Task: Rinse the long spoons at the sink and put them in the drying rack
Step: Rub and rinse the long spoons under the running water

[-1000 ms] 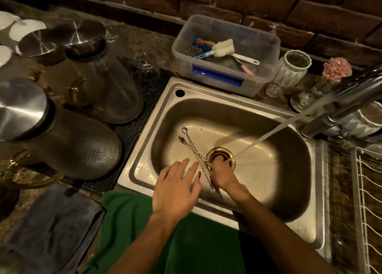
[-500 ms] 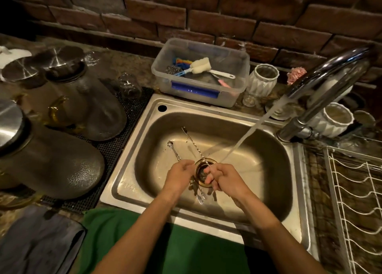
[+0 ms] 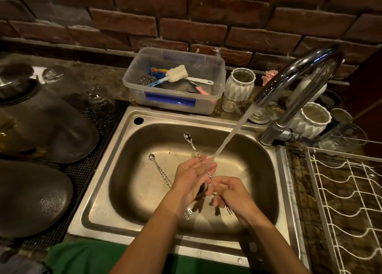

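A long twisted metal spoon [image 3: 191, 144] is lifted over the steel sink [image 3: 115, 166], bowl end pointing away from me. My right hand [image 3: 229, 193] grips its lower handle. My left hand [image 3: 191, 176] is wrapped loosely around the middle of the shaft, where the stream of water [image 3: 231, 137] from the faucet [image 3: 297, 75] lands. A second long spoon [image 3: 160, 171] lies on the sink floor to the left, its lower end hidden under my left arm. The white wire drying rack [image 3: 347, 203] stands to the right of the sink.
A clear plastic tub [image 3: 175, 100] with brushes and a sponge sits behind the sink. White ribbed cups [image 3: 239, 83] stand by the faucet. Large glass jugs [image 3: 62, 125] lie on a black mat to the left. A green cloth [image 3: 86, 257] hangs at the front edge.
My right hand has lifted one spoon off the sink floor into the running water, and my left hand has closed around its shaft. The other spoon stays in the basin.
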Demonstrator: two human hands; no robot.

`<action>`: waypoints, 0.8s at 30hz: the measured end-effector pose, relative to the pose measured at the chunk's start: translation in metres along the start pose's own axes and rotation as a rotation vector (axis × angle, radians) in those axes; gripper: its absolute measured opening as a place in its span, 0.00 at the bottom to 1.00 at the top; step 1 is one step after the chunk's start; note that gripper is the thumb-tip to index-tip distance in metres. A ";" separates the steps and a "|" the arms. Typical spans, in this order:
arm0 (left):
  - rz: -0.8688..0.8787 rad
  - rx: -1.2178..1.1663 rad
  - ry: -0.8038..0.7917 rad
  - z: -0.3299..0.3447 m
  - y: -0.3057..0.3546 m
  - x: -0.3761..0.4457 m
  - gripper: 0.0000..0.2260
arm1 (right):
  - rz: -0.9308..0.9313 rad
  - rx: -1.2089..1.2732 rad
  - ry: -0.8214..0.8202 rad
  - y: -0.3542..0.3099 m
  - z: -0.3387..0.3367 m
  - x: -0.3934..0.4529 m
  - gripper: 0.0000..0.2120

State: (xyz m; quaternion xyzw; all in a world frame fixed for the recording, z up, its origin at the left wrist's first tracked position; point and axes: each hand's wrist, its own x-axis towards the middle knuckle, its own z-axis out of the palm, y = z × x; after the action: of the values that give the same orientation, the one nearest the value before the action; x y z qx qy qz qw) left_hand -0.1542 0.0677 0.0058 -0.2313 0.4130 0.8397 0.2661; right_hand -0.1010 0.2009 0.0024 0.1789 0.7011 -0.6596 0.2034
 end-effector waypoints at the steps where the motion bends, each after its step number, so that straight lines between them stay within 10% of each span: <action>1: 0.007 0.011 0.002 0.002 -0.001 0.001 0.14 | -0.002 0.010 -0.003 0.000 -0.002 -0.001 0.12; 24: -0.072 -0.169 0.076 0.005 -0.016 -0.007 0.10 | 0.050 -0.033 0.047 0.002 -0.014 -0.065 0.12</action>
State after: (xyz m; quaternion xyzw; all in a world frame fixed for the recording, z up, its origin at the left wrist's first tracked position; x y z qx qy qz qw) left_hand -0.1398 0.0779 0.0038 -0.2992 0.3418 0.8522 0.2597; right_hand -0.0451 0.2159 0.0354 0.2084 0.7118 -0.6383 0.2061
